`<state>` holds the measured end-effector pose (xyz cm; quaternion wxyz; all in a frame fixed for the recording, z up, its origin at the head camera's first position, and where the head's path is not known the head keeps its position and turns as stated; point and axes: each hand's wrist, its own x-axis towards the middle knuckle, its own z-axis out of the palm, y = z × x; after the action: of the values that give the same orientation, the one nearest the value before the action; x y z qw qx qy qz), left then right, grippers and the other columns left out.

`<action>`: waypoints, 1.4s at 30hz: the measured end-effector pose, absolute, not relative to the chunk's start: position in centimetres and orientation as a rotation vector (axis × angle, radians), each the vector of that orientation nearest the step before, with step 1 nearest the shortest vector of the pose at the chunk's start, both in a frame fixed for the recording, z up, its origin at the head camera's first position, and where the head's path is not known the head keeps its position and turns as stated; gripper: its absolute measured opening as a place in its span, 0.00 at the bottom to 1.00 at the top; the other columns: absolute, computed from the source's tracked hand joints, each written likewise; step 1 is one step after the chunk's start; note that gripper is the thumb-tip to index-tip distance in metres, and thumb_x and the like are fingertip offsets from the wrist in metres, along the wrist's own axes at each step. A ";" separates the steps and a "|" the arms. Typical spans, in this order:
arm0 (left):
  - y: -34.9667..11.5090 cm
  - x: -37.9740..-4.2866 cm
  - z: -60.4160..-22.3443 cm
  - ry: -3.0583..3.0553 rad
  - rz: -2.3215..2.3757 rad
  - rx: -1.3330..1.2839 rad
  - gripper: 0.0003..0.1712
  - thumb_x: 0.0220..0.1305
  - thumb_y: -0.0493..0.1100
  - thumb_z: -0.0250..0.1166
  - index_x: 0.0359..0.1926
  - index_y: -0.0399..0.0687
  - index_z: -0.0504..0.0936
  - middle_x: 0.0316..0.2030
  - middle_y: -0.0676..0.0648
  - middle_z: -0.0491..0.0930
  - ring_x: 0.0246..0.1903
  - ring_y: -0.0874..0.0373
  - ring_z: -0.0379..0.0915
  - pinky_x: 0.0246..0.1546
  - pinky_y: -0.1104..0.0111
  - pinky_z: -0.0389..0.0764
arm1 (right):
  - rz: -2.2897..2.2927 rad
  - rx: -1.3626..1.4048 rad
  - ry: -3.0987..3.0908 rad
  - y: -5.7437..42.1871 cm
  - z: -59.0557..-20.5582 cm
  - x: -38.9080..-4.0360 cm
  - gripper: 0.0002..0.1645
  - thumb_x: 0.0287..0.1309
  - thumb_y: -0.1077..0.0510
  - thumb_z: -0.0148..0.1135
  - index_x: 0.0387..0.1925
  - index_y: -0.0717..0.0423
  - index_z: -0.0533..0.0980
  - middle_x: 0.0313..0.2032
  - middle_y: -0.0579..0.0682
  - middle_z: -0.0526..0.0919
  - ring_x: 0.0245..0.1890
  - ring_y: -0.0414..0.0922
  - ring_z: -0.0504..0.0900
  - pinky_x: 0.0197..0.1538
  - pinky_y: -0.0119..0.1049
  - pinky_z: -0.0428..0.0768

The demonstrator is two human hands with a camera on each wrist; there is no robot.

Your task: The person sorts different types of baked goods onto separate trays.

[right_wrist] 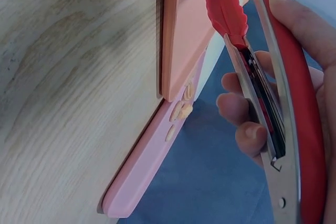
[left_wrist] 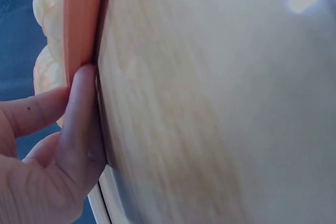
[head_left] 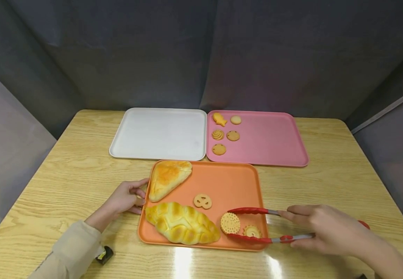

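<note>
The right hand [head_left: 321, 230] grips long metal tongs with wavy red tips [head_left: 250, 210]. A round, dotted tan cookie [head_left: 230, 223] sits near four o'clock on the flat orange tray [head_left: 229, 180]. It's at nine o'clock from the right hand, the nearer one, between the tips at twelve and six; I can't tell if they squeeze it. The left hand [head_left: 126, 197] touches the tray's nine o'clock edge, maybe pinching, I can't tell.
</note>
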<state>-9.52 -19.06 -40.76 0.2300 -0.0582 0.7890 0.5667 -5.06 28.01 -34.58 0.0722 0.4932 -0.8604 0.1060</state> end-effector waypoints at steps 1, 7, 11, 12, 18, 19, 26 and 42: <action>-19.1 -9.5 -40.8 2.171 1.559 -0.160 0.40 0.52 0.23 0.57 0.67 0.38 0.58 0.30 0.43 0.70 0.22 0.57 0.68 0.21 0.61 0.82 | 0.320 1.480 -2.584 28.1 -34.5 -5.1 0.33 0.40 0.40 0.70 0.44 0.59 0.80 0.38 0.49 0.81 0.32 0.41 0.82 0.30 0.29 0.81; -19.1 -9.6 -40.9 2.171 1.562 -0.166 0.40 0.52 0.23 0.58 0.67 0.39 0.58 0.30 0.42 0.70 0.22 0.57 0.68 0.21 0.61 0.82 | 0.291 1.461 -2.591 28.2 -34.1 -5.4 0.33 0.40 0.38 0.69 0.43 0.58 0.80 0.37 0.49 0.82 0.32 0.41 0.82 0.29 0.30 0.81; -19.2 -9.6 -40.9 2.168 1.565 -0.170 0.40 0.52 0.23 0.58 0.67 0.39 0.58 0.30 0.42 0.70 0.22 0.56 0.68 0.21 0.61 0.82 | 0.282 1.456 -2.588 28.2 -33.9 -5.5 0.33 0.39 0.38 0.69 0.43 0.57 0.80 0.37 0.49 0.82 0.32 0.42 0.82 0.28 0.31 0.81; -19.2 -9.6 -40.9 2.167 1.567 -0.171 0.40 0.52 0.23 0.58 0.67 0.39 0.58 0.30 0.42 0.70 0.22 0.56 0.68 0.21 0.61 0.82 | 0.286 1.458 -2.582 28.2 -33.8 -5.5 0.33 0.39 0.38 0.69 0.43 0.58 0.80 0.37 0.49 0.82 0.32 0.42 0.82 0.28 0.31 0.81; -19.2 -9.6 -40.8 2.151 1.584 -0.164 0.41 0.51 0.23 0.58 0.67 0.39 0.58 0.31 0.40 0.71 0.19 0.55 0.71 0.21 0.60 0.82 | 0.327 1.465 -2.557 28.2 -33.5 -5.9 0.33 0.39 0.40 0.70 0.43 0.59 0.80 0.37 0.47 0.81 0.31 0.40 0.81 0.28 0.27 0.80; -19.2 -9.5 -40.8 2.149 1.586 -0.162 0.41 0.51 0.23 0.58 0.67 0.38 0.57 0.31 0.40 0.71 0.19 0.55 0.71 0.21 0.60 0.82 | 0.327 1.461 -2.558 28.2 -33.5 -5.9 0.33 0.39 0.40 0.71 0.43 0.59 0.80 0.37 0.47 0.81 0.31 0.40 0.81 0.27 0.27 0.80; -19.1 -9.5 -40.8 2.149 1.585 -0.159 0.41 0.51 0.23 0.58 0.67 0.38 0.57 0.30 0.40 0.71 0.18 0.55 0.72 0.21 0.60 0.82 | 0.325 1.428 -2.560 28.3 -33.2 -6.3 0.34 0.34 0.42 0.73 0.43 0.58 0.80 0.37 0.46 0.81 0.30 0.39 0.81 0.27 0.26 0.80; -19.1 -9.5 -40.7 2.155 1.588 -0.159 0.41 0.50 0.22 0.58 0.66 0.38 0.58 0.29 0.43 0.71 0.17 0.56 0.71 0.20 0.61 0.82 | 0.291 1.372 -2.515 29.0 -32.6 -7.6 0.33 0.38 0.40 0.70 0.43 0.59 0.80 0.36 0.45 0.80 0.29 0.38 0.80 0.26 0.28 0.79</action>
<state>-9.51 -19.06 -40.73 0.2280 -0.0576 0.7825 0.5765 -7.63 29.04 -32.58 0.1306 0.4723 -0.8659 0.1003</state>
